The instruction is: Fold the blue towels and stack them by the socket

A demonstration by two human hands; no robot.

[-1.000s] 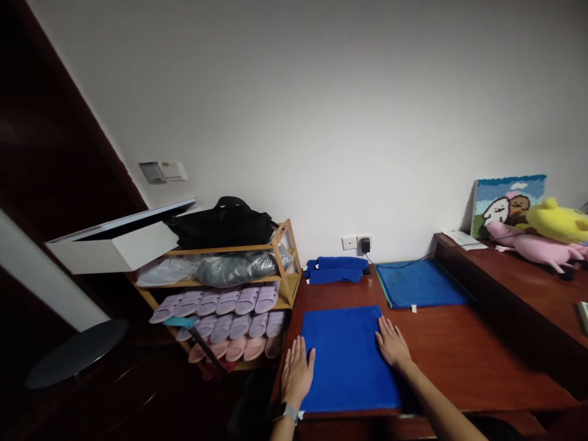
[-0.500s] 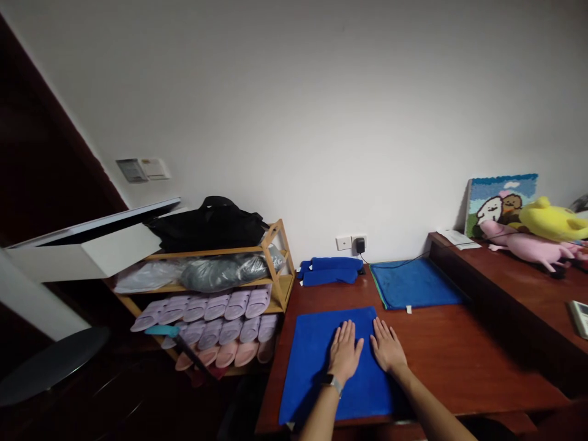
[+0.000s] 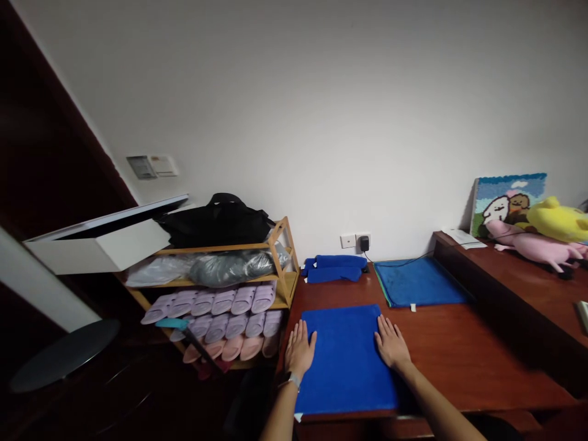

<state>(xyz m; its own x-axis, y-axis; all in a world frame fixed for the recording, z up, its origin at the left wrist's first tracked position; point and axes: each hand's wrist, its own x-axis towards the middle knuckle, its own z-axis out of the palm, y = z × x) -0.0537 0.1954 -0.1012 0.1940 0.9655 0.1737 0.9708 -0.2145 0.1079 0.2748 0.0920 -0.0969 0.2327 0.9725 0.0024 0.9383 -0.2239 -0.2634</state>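
A blue towel lies spread flat on the reddish-brown wooden table. Along its left edge rests my left hand, fingers stretched out, a watch on the wrist. My right hand lies flat on the towel's right edge, its fingers extended. Neither hand grips anything. Farther back, a darker blue towel with a green edge and a white tag is spread out. Two rolled or folded blue cloths sit near the wall.
To the left stands a wooden rack with several lilac and pink slippers and a black bag on top. A plug with a cable is at the wall. Plush toys lie on the raised ledge at right.
My left hand has slid left across the towel from its middle to its left edge. My right hand stays at the right edge. The view has shifted slightly.
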